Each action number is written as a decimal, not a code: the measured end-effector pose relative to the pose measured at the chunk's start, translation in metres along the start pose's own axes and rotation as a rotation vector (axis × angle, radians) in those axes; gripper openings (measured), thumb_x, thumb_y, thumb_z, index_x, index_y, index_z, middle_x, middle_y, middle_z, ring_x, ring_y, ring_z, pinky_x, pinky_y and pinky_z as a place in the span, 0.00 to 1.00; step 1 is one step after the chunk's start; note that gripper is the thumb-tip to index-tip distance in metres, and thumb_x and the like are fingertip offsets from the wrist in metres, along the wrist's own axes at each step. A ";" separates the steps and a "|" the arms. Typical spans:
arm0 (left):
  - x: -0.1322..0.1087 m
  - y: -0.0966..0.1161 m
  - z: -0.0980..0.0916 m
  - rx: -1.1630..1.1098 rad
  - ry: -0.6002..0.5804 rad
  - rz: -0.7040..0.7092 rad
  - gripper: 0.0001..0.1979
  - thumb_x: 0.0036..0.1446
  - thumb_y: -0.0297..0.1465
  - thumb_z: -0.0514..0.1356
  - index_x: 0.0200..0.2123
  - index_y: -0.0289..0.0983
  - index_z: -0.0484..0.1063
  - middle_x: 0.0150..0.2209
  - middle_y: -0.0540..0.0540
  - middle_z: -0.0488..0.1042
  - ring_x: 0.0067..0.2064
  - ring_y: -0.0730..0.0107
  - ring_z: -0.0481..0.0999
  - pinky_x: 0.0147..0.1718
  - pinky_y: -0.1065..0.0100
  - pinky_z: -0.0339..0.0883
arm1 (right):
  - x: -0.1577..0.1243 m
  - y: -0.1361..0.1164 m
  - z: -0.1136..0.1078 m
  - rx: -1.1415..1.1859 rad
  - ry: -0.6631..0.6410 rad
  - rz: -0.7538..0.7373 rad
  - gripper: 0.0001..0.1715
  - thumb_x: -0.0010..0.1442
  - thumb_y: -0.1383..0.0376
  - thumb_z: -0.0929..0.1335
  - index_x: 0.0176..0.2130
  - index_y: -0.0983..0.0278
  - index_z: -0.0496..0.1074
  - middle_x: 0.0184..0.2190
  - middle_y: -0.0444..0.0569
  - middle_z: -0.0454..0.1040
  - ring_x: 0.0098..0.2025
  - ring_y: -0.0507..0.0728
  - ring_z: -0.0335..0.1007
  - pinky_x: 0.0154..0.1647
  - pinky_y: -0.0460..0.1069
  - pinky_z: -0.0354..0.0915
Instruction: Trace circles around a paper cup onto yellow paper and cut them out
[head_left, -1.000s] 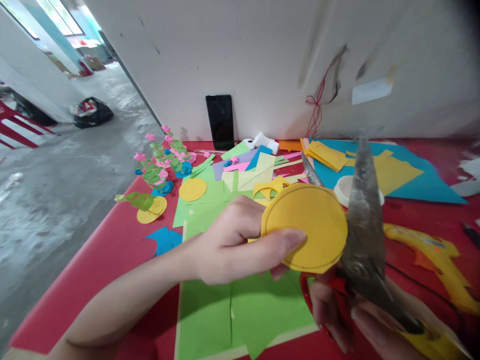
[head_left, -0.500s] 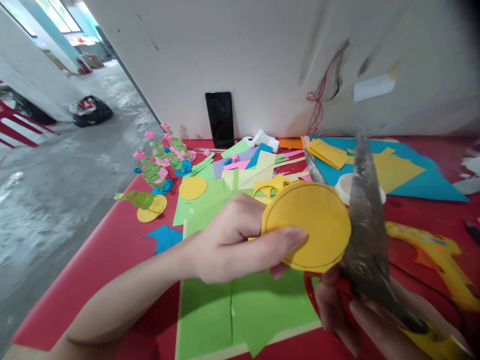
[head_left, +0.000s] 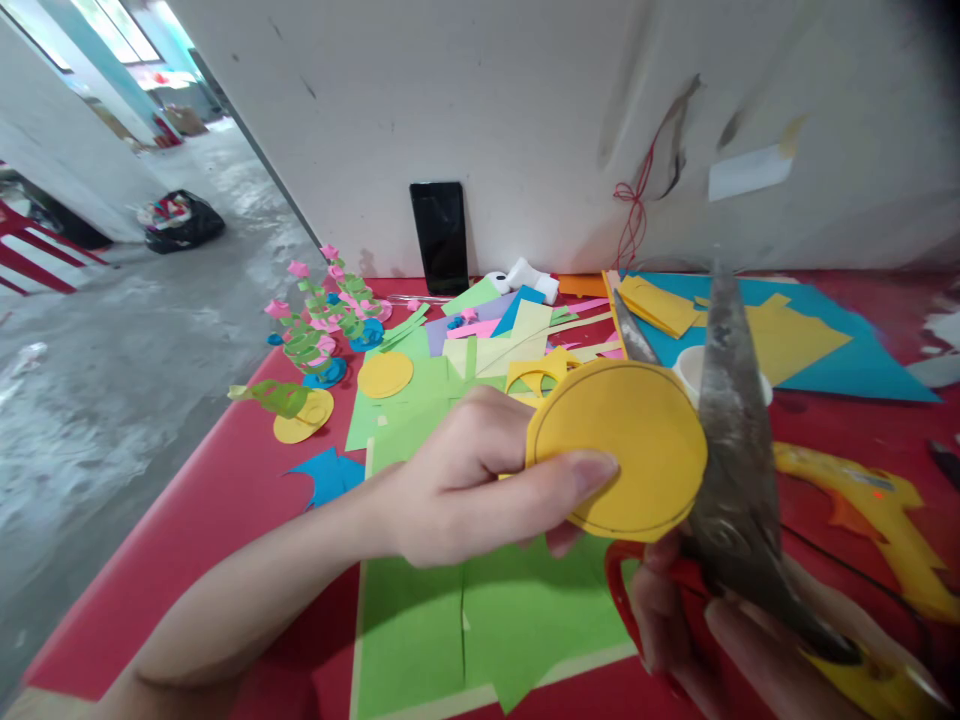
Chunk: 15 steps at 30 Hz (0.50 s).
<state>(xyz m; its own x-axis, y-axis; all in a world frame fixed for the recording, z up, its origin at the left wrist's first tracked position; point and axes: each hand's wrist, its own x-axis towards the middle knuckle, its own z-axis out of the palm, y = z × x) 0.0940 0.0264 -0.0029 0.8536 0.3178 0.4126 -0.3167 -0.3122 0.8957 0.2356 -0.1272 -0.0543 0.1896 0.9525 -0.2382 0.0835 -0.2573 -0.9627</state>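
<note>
My left hand pinches a yellow paper disc, thumb on top and fingers underneath. A dark line runs round inside the disc's edge. In my right hand is a pair of scissors with red and yellow handles. The scissor blades are spread, one in front of the disc's right edge and the other partly hidden behind it. Beneath both hands lies green paper. Behind the disc is a yellow paper offcut with a round hole.
A yellow glue gun lies at the right. Paper flower pieces stand at the left, near another yellow disc. A phone leans on the wall. Blue paper and a white roll lie behind the scissors.
The yellow disc has shifted slightly right, against the scissor blade. The blades remain spread, and the rear one shows a little closer to the front one. My left hand otherwise stays in place.
</note>
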 end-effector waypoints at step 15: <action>0.000 -0.001 0.000 -0.034 -0.050 0.007 0.16 0.58 0.22 0.52 0.17 0.33 0.61 0.16 0.52 0.64 0.18 0.81 0.64 0.19 0.77 0.59 | -0.004 -0.004 -0.005 0.050 -0.131 0.081 0.21 0.55 0.45 0.60 0.34 0.56 0.70 0.15 0.47 0.71 0.16 0.54 0.66 0.18 0.46 0.67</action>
<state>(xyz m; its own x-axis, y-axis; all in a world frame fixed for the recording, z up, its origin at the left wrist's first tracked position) 0.0943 0.0272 -0.0037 0.8709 0.2704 0.4104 -0.3355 -0.2831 0.8985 0.2398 -0.1312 -0.0489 0.0646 0.9428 -0.3271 0.0241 -0.3292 -0.9440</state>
